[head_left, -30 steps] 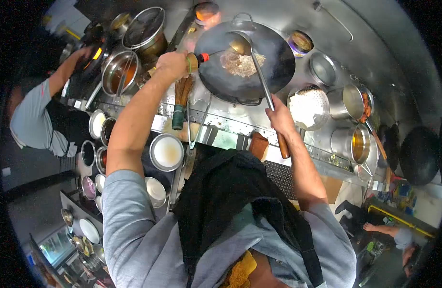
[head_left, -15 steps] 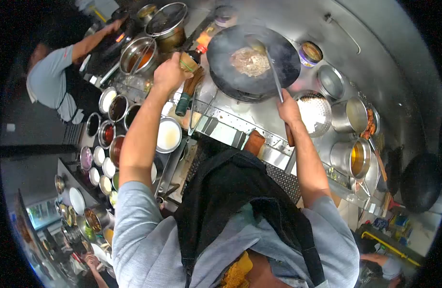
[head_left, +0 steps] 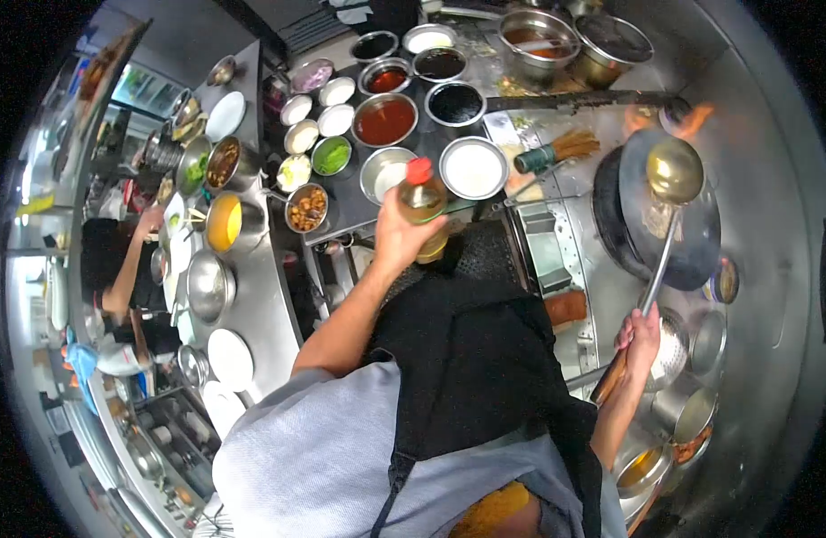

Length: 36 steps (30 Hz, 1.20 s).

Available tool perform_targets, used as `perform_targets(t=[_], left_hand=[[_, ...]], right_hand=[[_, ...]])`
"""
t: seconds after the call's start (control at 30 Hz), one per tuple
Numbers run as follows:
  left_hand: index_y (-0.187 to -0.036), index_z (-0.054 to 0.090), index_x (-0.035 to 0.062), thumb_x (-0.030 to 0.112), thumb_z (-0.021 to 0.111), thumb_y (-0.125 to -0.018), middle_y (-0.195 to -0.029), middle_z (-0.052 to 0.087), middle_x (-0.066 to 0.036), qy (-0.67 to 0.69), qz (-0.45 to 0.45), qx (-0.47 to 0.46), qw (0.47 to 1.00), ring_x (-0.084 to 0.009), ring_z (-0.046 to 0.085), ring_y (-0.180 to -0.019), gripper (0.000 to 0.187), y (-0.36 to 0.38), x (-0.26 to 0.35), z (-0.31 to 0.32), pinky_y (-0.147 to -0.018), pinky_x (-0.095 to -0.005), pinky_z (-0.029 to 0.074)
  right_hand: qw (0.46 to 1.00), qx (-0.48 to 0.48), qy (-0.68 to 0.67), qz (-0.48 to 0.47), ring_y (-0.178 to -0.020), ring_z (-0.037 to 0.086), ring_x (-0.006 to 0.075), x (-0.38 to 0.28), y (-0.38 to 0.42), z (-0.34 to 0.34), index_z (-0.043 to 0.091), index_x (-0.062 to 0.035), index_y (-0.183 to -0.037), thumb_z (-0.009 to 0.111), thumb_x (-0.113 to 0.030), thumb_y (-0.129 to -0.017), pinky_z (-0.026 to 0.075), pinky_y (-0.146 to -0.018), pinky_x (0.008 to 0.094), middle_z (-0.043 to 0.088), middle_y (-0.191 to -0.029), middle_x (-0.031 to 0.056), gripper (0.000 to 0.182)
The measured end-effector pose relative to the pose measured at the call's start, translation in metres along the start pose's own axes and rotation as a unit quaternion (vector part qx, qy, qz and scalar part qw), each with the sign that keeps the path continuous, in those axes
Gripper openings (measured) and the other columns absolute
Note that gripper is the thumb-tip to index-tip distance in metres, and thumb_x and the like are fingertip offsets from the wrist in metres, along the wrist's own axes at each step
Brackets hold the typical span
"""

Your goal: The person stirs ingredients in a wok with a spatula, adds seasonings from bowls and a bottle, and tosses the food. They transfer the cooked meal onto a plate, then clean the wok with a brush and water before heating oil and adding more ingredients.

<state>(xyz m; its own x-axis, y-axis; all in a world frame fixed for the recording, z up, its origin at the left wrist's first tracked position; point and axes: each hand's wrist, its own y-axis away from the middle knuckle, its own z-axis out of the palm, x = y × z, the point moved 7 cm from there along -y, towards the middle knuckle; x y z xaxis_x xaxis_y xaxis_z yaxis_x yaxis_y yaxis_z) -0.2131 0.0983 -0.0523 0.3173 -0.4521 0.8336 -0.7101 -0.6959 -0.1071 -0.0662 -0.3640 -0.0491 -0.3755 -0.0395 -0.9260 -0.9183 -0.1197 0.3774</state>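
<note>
My left hand [head_left: 400,235] is wrapped round a sauce bottle [head_left: 422,199] with a red cap. The bottle is upright in front of my apron, near a metal bowl of white contents [head_left: 386,175]. In my right hand [head_left: 642,342] is the wooden-handled end of a ladle [head_left: 675,172]. Its metal bowl hangs over the black wok [head_left: 700,238], which looks tilted on the stove. Pale food [head_left: 657,221] in the wok shows only in part behind the ladle.
Several bowls of sauces and ingredients stand ahead, among them red sauce [head_left: 385,120] and chopped greens [head_left: 331,156]. A bamboo brush [head_left: 556,151] lies left of the wok. Flames [head_left: 693,119] rise behind it. A perforated strainer [head_left: 669,350] and pots sit at right. Another person's arm [head_left: 124,273] is at far left.
The view has swung left. My left hand has carried the sauce bottle from beside the wok to the bowls. The ladle bowl now covers much of the food, and flames have appeared behind the wok.
</note>
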Motion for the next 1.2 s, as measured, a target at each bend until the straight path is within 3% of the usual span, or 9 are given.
perform_targets(t=[0.03,0.2,0.3,0.4,0.5,0.63,0.73,0.83,1.2], left_hand=[[-0.13,0.042,0.0015,0.025,0.089,-0.068,-0.12,0.06,-0.015,-0.035,-0.033,0.034,0.998,-0.0257,0.06,-0.11,0.081,0.007,-0.017,-0.018,-0.098,-0.0384,0.047],[-0.128,0.045,-0.0013,0.025,0.091,-0.064,-0.116,0.058,-0.017,-0.02,-0.059,0.208,0.976,-0.0287,0.06,-0.106,0.082,0.007,-0.114,-0.085,-0.097,-0.0383,0.046],[-0.13,0.042,-0.0004,0.02,0.09,-0.068,-0.119,0.058,-0.014,0.033,-0.061,0.216,0.974,-0.0246,0.059,-0.108,0.081,-0.011,-0.15,-0.102,-0.097,-0.0373,0.046],[-0.13,0.042,0.0007,0.016,0.09,-0.068,-0.121,0.058,-0.014,0.017,-0.11,0.179,0.977,-0.0233,0.058,-0.11,0.08,-0.034,-0.158,-0.115,-0.098,-0.0354,0.046],[-0.132,0.043,0.0003,0.014,0.091,-0.066,-0.122,0.059,-0.015,0.013,-0.049,0.091,0.995,-0.0246,0.058,-0.113,0.083,-0.056,-0.208,-0.117,-0.099,-0.0355,0.045],[-0.14,0.042,0.0053,0.011,0.09,-0.065,-0.126,0.06,-0.014,-0.075,-0.092,-0.173,0.978,-0.0273,0.058,-0.117,0.089,-0.085,-0.198,-0.148,-0.102,-0.0367,0.045],[-0.131,0.054,0.0026,0.009,0.077,-0.079,-0.119,0.066,-0.017,-0.028,-0.125,-0.35,0.928,-0.029,0.062,-0.113,0.056,-0.123,-0.171,-0.173,-0.101,-0.0346,0.046],[-0.13,0.057,0.004,0.008,0.072,-0.084,-0.126,0.065,-0.014,-0.184,-0.055,-0.282,0.94,-0.027,0.063,-0.112,0.049,-0.183,-0.168,-0.187,-0.096,-0.034,0.048],[-0.128,0.059,0.0081,0.016,0.069,-0.089,-0.118,0.069,-0.009,-0.093,0.108,-0.32,0.937,-0.0239,0.066,-0.105,0.041,-0.296,-0.097,-0.09,-0.088,-0.0366,0.052]], right_hand=[[0.995,-0.018,-0.09,0.032,-0.041,0.038,0.0061,-0.002,0.008,0.019,0.033,-0.0097,-0.147,0.05,-0.007,-0.096,0.032,-0.034,0.0204,0.044,-0.065,-0.001,0.054],[0.967,-0.173,-0.142,0.118,-0.039,0.037,0.0073,-0.013,0.023,0.11,0.04,-0.0111,-0.145,0.051,-0.012,-0.097,0.031,-0.036,0.0225,0.045,-0.065,-0.0012,0.05],[0.97,-0.194,-0.07,0.129,-0.041,0.038,0.0076,-0.009,0.006,0.161,0.037,-0.0104,-0.147,0.052,-0.01,-0.096,0.031,-0.037,0.0231,0.045,-0.065,-0.001,0.054],[0.968,-0.209,-0.03,0.136,-0.041,0.039,0.0085,-0.011,-0.012,0.216,0.033,-0.0094,-0.149,0.053,-0.011,-0.096,0.034,-0.037,0.0234,0.046,-0.065,-0.0003,0.057],[0.96,-0.243,-0.004,0.139,-0.041,0.04,0.0084,-0.009,-0.03,0.263,0.028,-0.009,-0.151,0.054,-0.008,-0.095,0.036,-0.037,0.0231,0.047,-0.065,0.0,0.062],[0.957,-0.242,0.044,0.156,-0.04,0.04,0.0078,-0.007,-0.047,0.309,0.034,-0.0065,-0.148,0.052,-0.004,-0.093,0.034,-0.036,0.0217,0.046,-0.062,-0.0021,0.057],[0.956,-0.238,0.077,0.155,-0.04,0.04,0.007,-0.007,-0.053,0.332,0.039,-0.0051,-0.144,0.051,-0.002,-0.093,0.035,-0.037,0.0208,0.046,-0.062,-0.0023,0.052],[0.955,-0.229,0.098,0.16,-0.041,0.04,0.0062,-0.004,-0.057,0.344,0.043,-0.0041,-0.14,0.052,-0.001,-0.093,0.035,-0.038,0.02,0.046,-0.063,-0.0025,0.048],[0.954,-0.205,0.126,0.176,-0.045,0.04,0.0065,-0.006,-0.055,0.36,0.032,-0.0067,-0.151,0.053,-0.002,-0.095,0.037,-0.039,0.0215,0.044,-0.066,-0.0029,0.059]])
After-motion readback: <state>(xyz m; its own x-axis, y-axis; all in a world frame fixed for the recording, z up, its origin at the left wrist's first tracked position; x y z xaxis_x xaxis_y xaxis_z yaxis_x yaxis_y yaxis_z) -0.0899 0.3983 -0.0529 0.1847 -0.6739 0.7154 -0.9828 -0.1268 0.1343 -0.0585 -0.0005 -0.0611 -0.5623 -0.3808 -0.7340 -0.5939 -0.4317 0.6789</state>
